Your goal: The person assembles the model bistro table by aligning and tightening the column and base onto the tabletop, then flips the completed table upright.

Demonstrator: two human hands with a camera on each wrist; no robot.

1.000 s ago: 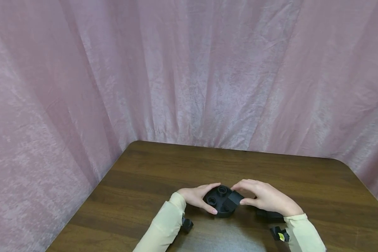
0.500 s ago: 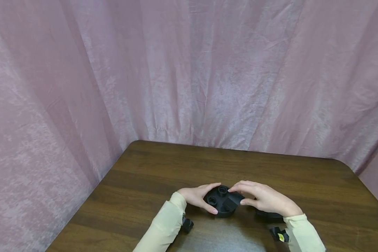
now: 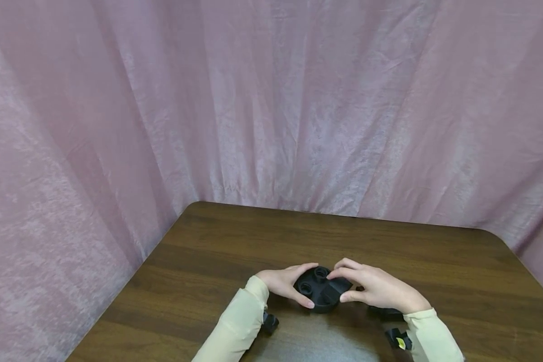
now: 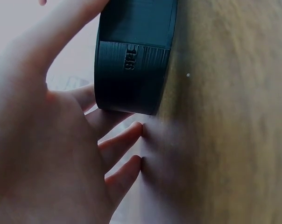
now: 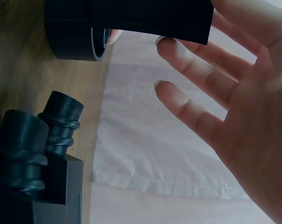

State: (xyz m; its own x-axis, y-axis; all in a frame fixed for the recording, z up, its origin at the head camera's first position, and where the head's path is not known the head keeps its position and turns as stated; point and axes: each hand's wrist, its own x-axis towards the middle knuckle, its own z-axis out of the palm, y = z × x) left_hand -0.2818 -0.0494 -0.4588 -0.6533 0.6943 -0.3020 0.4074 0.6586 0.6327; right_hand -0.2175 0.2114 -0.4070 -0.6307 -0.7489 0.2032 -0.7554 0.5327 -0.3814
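In the head view, a round black base (image 3: 315, 301) with two threaded holes sits on the table. My left hand (image 3: 282, 282) holds its left side between thumb and fingers; raised marks show on the base's wall (image 4: 131, 74) in the left wrist view. A flat-sided black block (image 3: 337, 290) lies against the base's right part and juts out past its edge in the right wrist view (image 5: 155, 21). My right hand (image 3: 380, 287) grips this block, its index finger reaching over the base near the rear hole. Other right fingers (image 5: 192, 109) are spread off the block.
A black part with two threaded pegs (image 5: 26, 144) stands right of the base, partly under my right hand in the head view (image 3: 386, 313). The brown wooden table (image 3: 253, 231) ends at a pink curtain (image 3: 271, 100). Small black wrist devices (image 3: 269, 323) hang under both sleeves.
My right hand has shifted slightly left, its index finger moving further over the base and its thumb closer in. The block's tilt has changed a little. My left hand stays almost still.
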